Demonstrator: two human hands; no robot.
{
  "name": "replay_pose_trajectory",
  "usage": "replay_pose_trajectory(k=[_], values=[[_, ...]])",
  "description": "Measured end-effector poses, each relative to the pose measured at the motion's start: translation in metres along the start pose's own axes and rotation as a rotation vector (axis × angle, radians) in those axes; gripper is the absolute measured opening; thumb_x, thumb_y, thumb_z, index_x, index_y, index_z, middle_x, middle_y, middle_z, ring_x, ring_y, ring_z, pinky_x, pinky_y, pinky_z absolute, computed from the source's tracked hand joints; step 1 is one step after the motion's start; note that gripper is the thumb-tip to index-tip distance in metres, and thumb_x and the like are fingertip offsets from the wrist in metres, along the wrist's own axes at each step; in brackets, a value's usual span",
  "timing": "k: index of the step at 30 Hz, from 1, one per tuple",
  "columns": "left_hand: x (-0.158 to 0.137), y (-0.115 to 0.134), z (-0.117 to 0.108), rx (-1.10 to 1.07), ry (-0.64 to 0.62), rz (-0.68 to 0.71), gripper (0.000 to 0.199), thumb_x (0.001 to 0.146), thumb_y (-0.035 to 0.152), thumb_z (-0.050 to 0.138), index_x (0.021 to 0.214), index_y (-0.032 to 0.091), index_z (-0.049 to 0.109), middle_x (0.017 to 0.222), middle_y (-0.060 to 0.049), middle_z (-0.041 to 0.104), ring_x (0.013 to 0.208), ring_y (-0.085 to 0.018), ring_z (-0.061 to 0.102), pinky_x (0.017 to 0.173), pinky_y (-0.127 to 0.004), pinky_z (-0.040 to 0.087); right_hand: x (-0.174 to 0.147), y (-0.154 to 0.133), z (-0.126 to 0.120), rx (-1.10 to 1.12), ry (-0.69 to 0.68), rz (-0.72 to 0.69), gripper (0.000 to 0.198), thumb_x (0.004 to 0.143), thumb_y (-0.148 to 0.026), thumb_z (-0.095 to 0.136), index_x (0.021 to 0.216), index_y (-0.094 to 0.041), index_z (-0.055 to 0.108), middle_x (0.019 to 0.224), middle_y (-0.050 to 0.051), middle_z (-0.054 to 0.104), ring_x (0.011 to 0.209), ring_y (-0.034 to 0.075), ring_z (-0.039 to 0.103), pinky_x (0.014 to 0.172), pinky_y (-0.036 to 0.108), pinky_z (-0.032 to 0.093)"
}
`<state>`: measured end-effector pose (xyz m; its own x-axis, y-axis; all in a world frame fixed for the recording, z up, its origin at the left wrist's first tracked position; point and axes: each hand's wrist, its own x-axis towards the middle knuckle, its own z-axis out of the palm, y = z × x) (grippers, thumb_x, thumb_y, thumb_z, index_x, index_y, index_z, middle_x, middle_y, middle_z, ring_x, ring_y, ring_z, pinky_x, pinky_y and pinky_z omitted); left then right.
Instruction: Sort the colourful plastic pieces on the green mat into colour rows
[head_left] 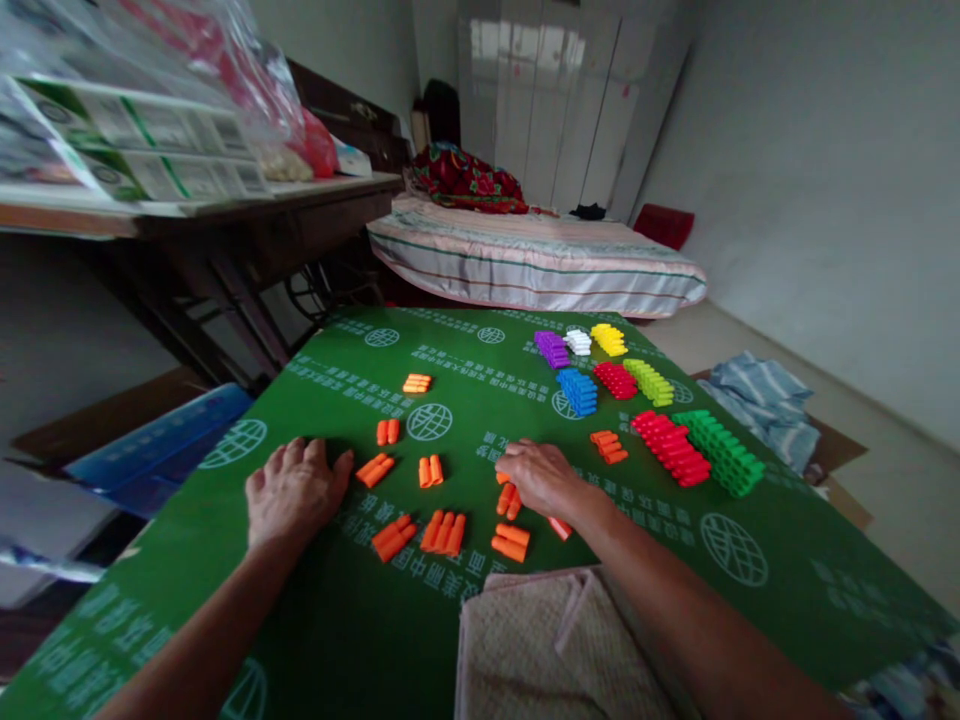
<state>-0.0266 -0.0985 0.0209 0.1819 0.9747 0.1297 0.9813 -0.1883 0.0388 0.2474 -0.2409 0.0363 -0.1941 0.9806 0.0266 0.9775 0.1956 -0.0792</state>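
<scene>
Left hand [294, 490] palm-down, fingers loose, near the left edge of a printed green tabletop [337, 620], open stretch reaching the far edge, right hand [536, 475] over small orange plastic cylinders [508, 502], grip impossible to tell, folded beige cloth [555, 650] nearer.

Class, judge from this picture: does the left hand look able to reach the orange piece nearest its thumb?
Probably yes: the left hand rests palm-down on the green tabletop, and nothing visible stands between its thumb and that orange piece.
</scene>
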Motion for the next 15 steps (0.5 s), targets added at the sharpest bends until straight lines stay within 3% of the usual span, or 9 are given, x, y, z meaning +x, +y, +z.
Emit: replay_pose_trajectory(k=[6, 11, 15], values=[[0.003, -0.002, 0.002, -0.022, 0.003, 0.011, 0.074, 0.084, 0.059, 0.01, 0.123, 0.011, 0.049, 0.137, -0.02, 0.045, 0.132, -0.037, 0.034, 0.105, -0.053, 0.033, -0.049, 0.02, -0.005, -0.049, 0.017, 0.188, 0.03, 0.082, -0.001, 0.044, 0.094, -0.018, 0.065, 0.094, 0.005, 0.066, 0.095, 0.018, 0.058, 0.075, 0.025, 0.04], [0.004, -0.003, 0.003, -0.004, -0.005, 0.002, 0.076, 0.082, 0.06, 0.006, 0.123, 0.012, 0.049, 0.137, -0.019, 0.045, 0.132, -0.037, 0.034, 0.105, -0.052, 0.032, -0.1, 0.056, 0.005, -0.042, 0.011, 0.421, 0.031, 0.083, -0.004, 0.047, 0.097, -0.022, 0.068, 0.1, 0.005, 0.066, 0.1, 0.019, 0.058, 0.078, 0.026, 0.042], [0.005, -0.001, 0.002, 0.003, -0.016, -0.013, 0.078, 0.081, 0.061, 0.005, 0.124, 0.012, 0.048, 0.14, -0.018, 0.042, 0.133, -0.037, 0.033, 0.106, -0.052, 0.032, -0.12, 0.067, 0.015, -0.003, 0.06, 0.491, 0.031, 0.085, -0.008, 0.047, 0.099, -0.025, 0.069, 0.1, 0.004, 0.066, 0.1, 0.018, 0.058, 0.079, 0.026, 0.043]])
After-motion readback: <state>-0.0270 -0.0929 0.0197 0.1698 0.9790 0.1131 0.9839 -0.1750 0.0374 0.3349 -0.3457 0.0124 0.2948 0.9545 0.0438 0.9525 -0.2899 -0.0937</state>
